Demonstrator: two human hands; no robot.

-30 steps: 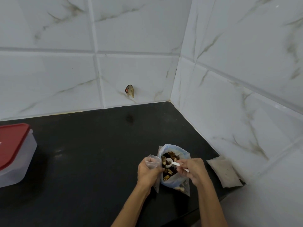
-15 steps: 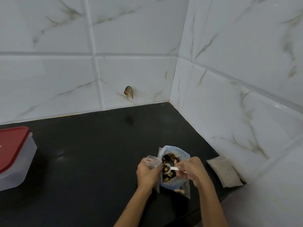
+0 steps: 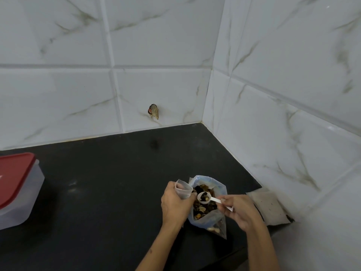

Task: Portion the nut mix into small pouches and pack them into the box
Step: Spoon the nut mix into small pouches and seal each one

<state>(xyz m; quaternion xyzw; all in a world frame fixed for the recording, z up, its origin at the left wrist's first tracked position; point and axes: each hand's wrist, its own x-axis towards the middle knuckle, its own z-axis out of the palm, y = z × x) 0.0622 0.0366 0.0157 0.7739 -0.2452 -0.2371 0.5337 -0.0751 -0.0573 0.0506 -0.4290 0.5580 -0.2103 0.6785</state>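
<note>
Here the left hand [image 3: 175, 204] grips a thin, limp pouch [image 3: 182, 190] by its mouth, just left of the nut bag [image 3: 210, 207]. The right hand [image 3: 237, 210] pinches a light spoon [image 3: 204, 197], loaded, over the bag. Loose nuts spill easily; best keep holding the pouch at its rim.

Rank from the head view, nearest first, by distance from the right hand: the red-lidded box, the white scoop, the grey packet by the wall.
From the right hand:
1. White scoop, pinched in its fingers.
2. Grey packet, just right, against the wall.
3. Red-lidded box, far left edge of the counter.
</note>
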